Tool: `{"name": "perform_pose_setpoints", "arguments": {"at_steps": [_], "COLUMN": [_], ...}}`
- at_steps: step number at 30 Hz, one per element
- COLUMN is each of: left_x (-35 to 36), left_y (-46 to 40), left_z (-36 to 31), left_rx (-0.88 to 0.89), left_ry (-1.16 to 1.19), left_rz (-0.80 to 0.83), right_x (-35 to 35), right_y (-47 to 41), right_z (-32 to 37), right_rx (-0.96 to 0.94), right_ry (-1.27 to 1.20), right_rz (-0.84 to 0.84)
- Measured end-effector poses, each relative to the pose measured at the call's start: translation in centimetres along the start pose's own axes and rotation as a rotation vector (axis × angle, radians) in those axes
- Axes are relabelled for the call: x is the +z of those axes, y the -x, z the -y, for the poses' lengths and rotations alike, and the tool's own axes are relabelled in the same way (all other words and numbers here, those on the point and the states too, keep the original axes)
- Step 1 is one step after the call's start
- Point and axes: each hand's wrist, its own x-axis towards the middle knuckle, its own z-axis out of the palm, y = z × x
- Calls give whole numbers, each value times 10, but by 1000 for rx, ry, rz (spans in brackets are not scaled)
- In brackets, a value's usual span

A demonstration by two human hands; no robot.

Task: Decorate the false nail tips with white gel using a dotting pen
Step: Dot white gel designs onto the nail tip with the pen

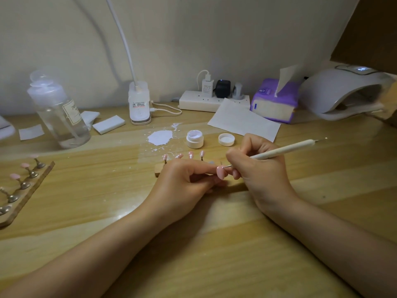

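Note:
My left hand [184,181] pinches a pink false nail tip [220,172] on its small stand, just above the wooden table. My right hand [257,166] grips a white dotting pen [285,149]; the pen's metal point touches the top of that nail. Behind my left fingers a wooden holder [158,170] carries several more pink tips [190,154] with white dots. An open jar of white gel [194,138] stands behind them, its lid [226,139] lying to the right.
A second holder with pink tips [23,186] lies at the left edge. A clear bottle [60,117], white pads [109,124], a lamp base [139,104], a power strip [212,100], paper [242,121], a tissue pack [275,104] and a nail lamp [343,93] line the back. A white smear [160,137] marks the table.

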Motion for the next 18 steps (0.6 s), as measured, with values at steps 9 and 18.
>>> {"name": "perform_pose_setpoints", "arguments": {"at_steps": [9, 18], "left_x": [1, 0], "left_y": [0, 0], "left_z": [0, 1], "left_rx": [4, 15], "left_ry": [-7, -12], "left_rz": [-6, -2], "right_x": [1, 1], "right_y": [1, 0], "right_z": [0, -1], "right_rx": [2, -3], "right_ry": [11, 26], "right_rz": [13, 13]}}
